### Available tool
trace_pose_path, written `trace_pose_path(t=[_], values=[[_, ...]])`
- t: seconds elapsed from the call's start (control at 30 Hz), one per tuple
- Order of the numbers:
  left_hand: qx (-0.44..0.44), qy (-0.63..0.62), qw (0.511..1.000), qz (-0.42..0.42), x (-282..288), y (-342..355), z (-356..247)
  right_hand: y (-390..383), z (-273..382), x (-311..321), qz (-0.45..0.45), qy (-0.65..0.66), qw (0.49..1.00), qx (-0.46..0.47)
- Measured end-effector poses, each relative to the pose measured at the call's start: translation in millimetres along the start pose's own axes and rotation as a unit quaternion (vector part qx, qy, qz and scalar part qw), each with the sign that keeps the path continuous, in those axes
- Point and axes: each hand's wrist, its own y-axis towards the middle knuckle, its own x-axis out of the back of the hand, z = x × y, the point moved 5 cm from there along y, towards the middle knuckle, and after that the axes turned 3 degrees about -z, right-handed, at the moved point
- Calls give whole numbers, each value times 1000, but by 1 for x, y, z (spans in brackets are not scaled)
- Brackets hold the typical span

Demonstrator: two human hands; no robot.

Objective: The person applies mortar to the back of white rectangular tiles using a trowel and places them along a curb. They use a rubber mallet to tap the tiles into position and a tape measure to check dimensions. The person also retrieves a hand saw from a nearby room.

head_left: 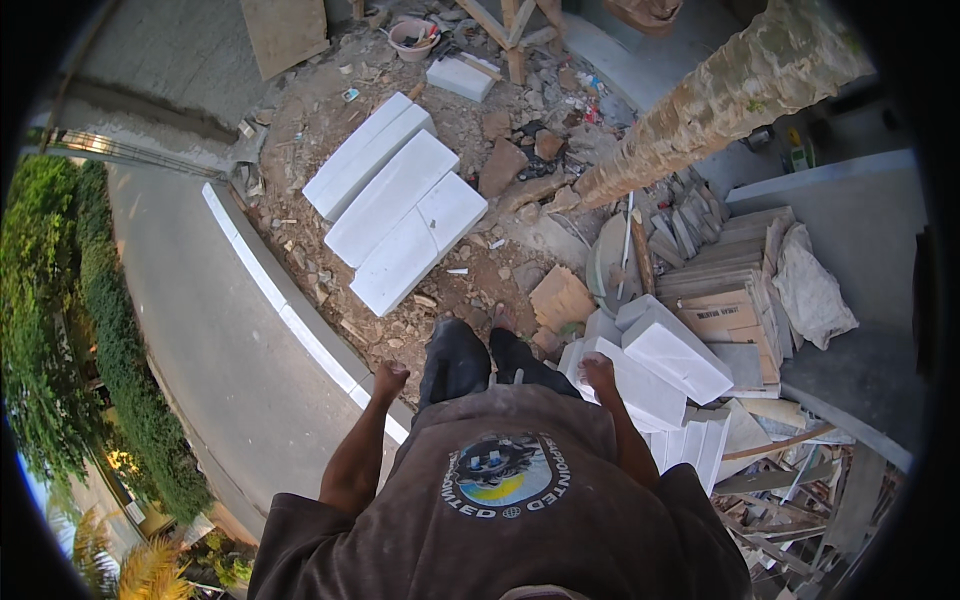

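My left hand point(393, 380) hangs beside my left thigh, fingers curled in, over the pale edge of the kerb. My right hand point(597, 372) is also curled closed, in front of a stack of white blocks point(640, 385) on the right. I see nothing held in either hand. Ahead on the dirt lie three rows of long white rectangular blocks point(393, 195), side by side and slanting. A crack or joint line crosses the nearest row point(418, 245). One dark trouser leg and a bare foot point(504, 318) show below me.
Rubble and broken stones point(503, 165) cover the ground ahead. A slanting tree trunk point(720, 100) crosses the right side. Stacked tiles or boards point(715, 285) and scrap wood point(820, 500) lie to the right. A paved road point(190, 290) runs left. A basin point(413, 40) stands far ahead.
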Motion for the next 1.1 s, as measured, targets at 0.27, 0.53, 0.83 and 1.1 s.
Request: trace_pose_path(t=[0.27,0.53,0.83,1.1], values=[[-6,-42,999,4,-10,1,-61,27,25,-2,24,26,999,31],[13,-152,988,36,-51,25,-96,95,25,35,34,21,994,106],[69,-79,994,-19,-11,67,-39,114,166,9,-9,17,997,76],[-28,-86,995,-49,39,183,-155,132,341,154,-291,401,850,177]])
